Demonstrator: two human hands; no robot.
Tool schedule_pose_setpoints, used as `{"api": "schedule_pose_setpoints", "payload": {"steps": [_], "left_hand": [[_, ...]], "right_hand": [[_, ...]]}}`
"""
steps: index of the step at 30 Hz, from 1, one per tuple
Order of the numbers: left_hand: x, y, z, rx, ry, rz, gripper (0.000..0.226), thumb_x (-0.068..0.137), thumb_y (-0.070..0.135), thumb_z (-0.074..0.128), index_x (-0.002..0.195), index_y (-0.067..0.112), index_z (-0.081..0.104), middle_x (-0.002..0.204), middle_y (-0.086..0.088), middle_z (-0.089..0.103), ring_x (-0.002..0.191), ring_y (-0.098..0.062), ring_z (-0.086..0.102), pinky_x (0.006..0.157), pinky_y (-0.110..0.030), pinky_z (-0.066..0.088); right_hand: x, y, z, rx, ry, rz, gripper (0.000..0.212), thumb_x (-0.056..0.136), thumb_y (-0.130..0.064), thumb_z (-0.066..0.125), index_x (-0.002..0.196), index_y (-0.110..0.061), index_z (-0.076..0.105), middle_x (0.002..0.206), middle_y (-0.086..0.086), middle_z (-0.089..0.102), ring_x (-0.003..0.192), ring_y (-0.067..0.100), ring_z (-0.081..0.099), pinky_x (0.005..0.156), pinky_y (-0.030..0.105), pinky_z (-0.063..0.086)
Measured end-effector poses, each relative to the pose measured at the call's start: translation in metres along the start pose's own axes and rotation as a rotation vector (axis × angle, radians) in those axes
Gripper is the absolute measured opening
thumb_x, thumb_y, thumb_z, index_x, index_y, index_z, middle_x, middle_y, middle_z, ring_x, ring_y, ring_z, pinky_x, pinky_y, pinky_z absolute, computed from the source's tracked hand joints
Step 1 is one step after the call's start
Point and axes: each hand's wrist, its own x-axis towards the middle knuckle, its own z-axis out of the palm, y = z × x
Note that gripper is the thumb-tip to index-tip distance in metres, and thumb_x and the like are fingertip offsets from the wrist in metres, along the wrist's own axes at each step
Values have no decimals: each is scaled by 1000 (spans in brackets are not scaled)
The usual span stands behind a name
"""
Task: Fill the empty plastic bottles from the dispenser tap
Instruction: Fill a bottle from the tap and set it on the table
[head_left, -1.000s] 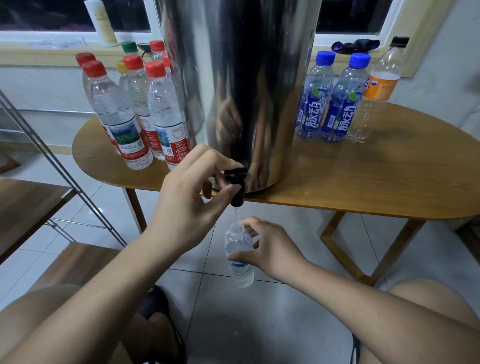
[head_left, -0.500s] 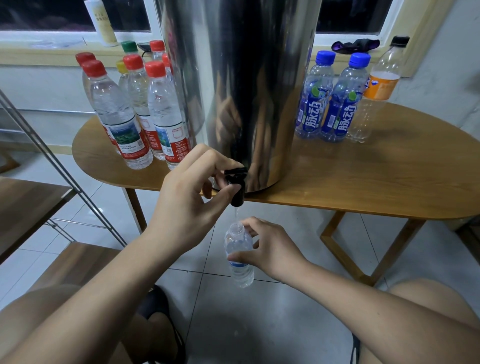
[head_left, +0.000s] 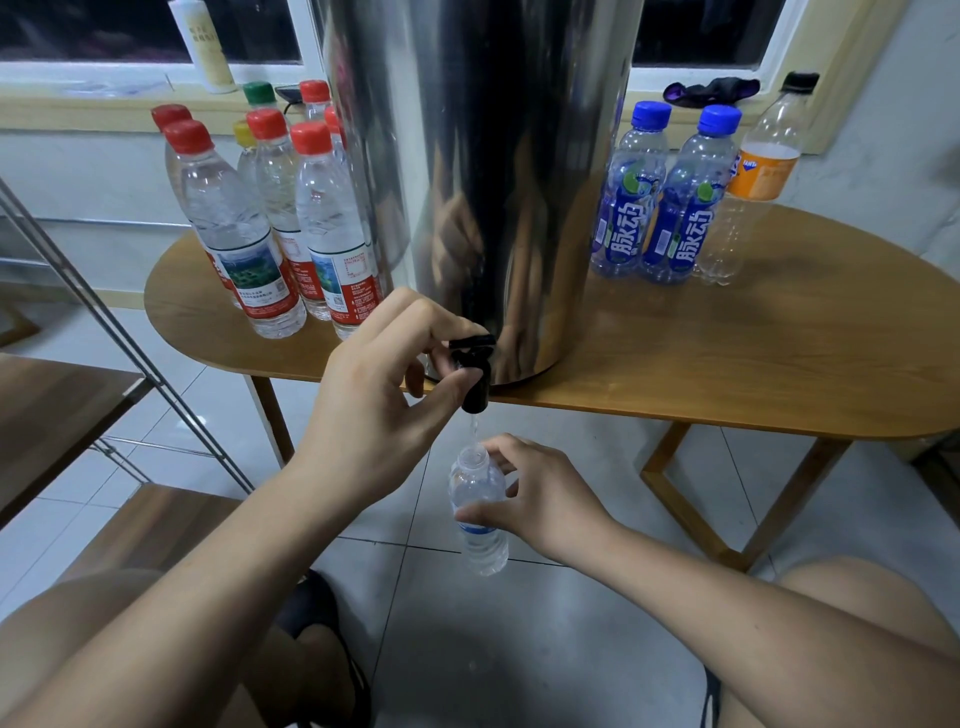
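Bottle: small clear bottle (head_left: 478, 514), uncapped, upright, held below the desk edge with its mouth directly under the tap; blue label band around the middle.
Tap: black tap (head_left: 474, 374) at the base of the dispenser, overhanging the desk edge — a thin stream of water falls from it into the bottle mouth.
Right hand: right hand (head_left: 540, 499) wrapped around the bottle body, thumb in front, fingers behind.
Left hand: left hand (head_left: 379, 400) pinched on the tap lever, thumb against the spout, fingers over the top.
Dispenser: tall steel dispenser (head_left: 478, 171) standing on the desk (head_left: 753, 364), near its front edge.
Left group: red-capped bottles (head_left: 280, 228) clustered left of the dispenser, capped; one green cap and one yellow cap at the back.
Right group: two blue-capped bottles (head_left: 660, 197) side by side right of the dispenser — an orange-label bottle (head_left: 753, 182) with a black cap just beside them.
Floor: grey tiled floor (head_left: 519, 649) below the bottle.
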Motion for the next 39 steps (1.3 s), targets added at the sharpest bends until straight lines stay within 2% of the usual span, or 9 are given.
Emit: {"api": "schedule_pose_setpoints", "payload": {"steps": [17, 35, 39], "left_hand": [[0, 1, -1, -2, -6, -4, 26, 93, 1, 84, 110, 14, 70, 102, 3, 61, 85, -14, 64, 68, -25, 50], [0, 1, 0, -11, -5, -3, 25, 93, 0, 83, 110, 13, 71, 101, 2, 61, 85, -13, 65, 67, -27, 51], [0, 0, 0, -3, -1, -5, 25, 92, -1, 84, 110, 11, 71, 101, 2, 61, 85, -11, 64, 66, -28, 51]], "right_hand": [[2, 3, 2, -10, 4, 7, 71, 70, -70, 87, 127, -38, 61, 115, -16, 67, 105, 9, 64, 90, 42, 60], [1, 3, 2, 3, 7, 13, 76, 65, -77, 81, 127, -37, 63, 115, -19, 68, 106, 6, 64, 90, 41, 59], [1, 2, 1, -2, 4, 11, 74, 68, -73, 84, 128, -37, 62, 116, -19, 68, 106, 6, 63, 91, 40, 60]]}}
